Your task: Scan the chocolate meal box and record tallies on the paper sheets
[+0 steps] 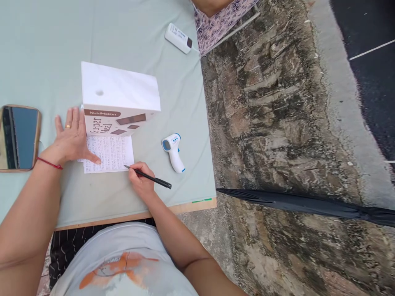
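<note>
My right hand (142, 179) grips a black pen (156, 179), its tip at the right side of a sheet of paper (112, 154) covered in small rows of writing. Spread flat, my left hand (72, 137) lies along the paper's left edge with the thumb across the sheet. A white and brown box (120, 88) marked "NutriMotion" and "Super Meal" stands just beyond the paper and hides its far part. The left fingertips are beside the box's left edge; whether they touch it I cannot tell.
A smartphone (21, 137) lies on the left of the cloth-covered table (46, 37). To the right is a white and blue infrared thermometer (173, 151). A white device with a cable (178, 38) lies farther back, near a person's patterned clothing (216, 26). Stone ground borders the table's right edge.
</note>
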### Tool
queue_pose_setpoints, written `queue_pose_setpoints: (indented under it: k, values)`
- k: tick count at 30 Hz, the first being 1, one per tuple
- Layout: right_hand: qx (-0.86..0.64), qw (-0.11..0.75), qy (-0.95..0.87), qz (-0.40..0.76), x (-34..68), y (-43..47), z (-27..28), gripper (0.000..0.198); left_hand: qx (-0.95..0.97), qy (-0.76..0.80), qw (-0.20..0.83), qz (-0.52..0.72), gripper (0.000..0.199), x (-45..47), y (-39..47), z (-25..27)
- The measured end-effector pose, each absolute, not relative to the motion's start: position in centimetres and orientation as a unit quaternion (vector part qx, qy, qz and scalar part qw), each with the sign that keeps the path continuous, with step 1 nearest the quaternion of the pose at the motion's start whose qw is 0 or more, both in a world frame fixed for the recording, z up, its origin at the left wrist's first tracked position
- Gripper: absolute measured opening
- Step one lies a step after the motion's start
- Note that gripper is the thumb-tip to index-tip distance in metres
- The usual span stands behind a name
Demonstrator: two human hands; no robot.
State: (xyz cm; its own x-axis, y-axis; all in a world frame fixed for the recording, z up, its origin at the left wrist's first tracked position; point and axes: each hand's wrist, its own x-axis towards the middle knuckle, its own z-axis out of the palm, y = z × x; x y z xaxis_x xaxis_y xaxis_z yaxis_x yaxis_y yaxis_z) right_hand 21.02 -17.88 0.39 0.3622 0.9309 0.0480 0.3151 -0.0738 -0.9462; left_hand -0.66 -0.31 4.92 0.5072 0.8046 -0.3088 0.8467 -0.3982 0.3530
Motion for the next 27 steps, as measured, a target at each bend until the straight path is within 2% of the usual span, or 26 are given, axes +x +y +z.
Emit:
queue_pose_setpoints:
  k: [6, 14, 27]
  values:
    - [-0.676, 0.465, -0.484, 0.303, 20.92, -17.99, 0.24, 0.020, 0.840, 0.485, 0.241, -0.026, 0.173, -0.97, -0.17, 4.30]
    - [-0.659, 0.489, -0.477, 0.314, 21.06, -18.09, 0.07, 0.018, 0.839, 0.488, 0.240, -0.028, 0.172, -0.84, -0.18, 4.52]
    - [-0.679, 0.474, -0.473, 0.300, 20.97, -17.83, 0.10, 0.022, 0.832, 0.494, 0.252, -0.020, 0.172, -0.72, -0.24, 4.78]
